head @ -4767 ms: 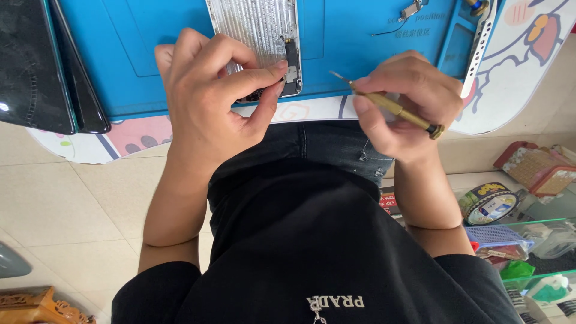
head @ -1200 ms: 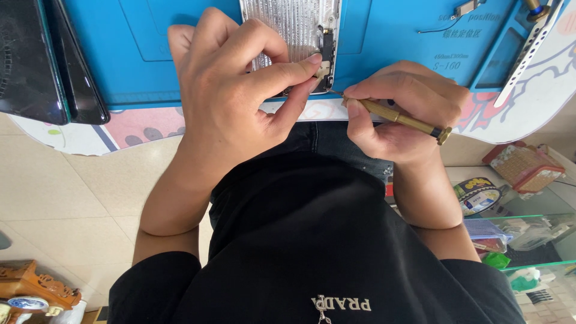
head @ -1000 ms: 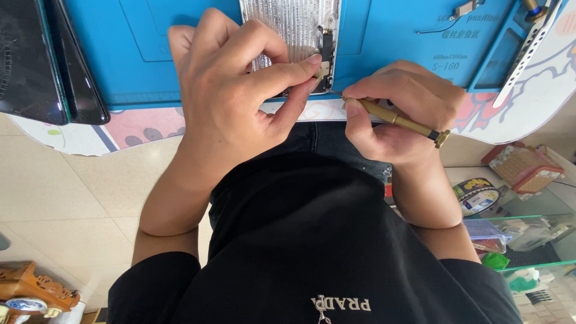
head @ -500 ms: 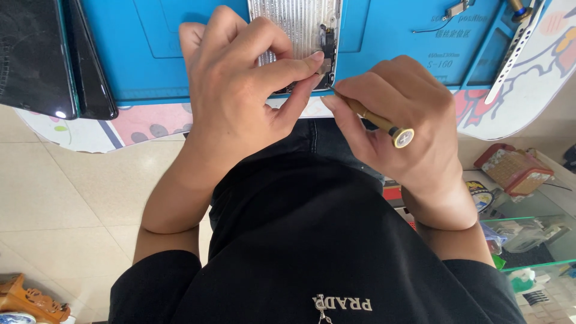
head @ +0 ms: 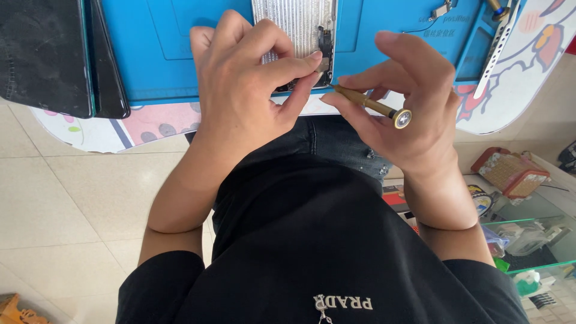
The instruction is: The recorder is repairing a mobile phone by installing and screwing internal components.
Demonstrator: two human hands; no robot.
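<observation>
Screwdriver point(head: 369, 104), a slim brass-coloured one, sits pinched in the right hand point(head: 401, 111), thumb and forefinger closed on its shaft, tip aimed at the lower corner of an opened phone point(head: 298, 27). Nearest the camera are the person's black shirt and dark jeans, seen from above. The left hand point(head: 246, 99) grips that same phone corner between thumb and fingers, steadying it at the near edge of a blue work mat point(head: 168, 54). By the look of it, a small screw at that corner is being worked; the following move would call for a steady, upright tip and light turning. To the right, low beside the legs, stands a glass cabinet point(head: 540, 222) with a reddish woven box point(head: 510, 174) and a round black and yellow tin point(head: 480, 201). Farther off, dark phone panels point(head: 54, 54) lie at the mat's left, a white perforated strip point(head: 495, 51) at its right.
</observation>
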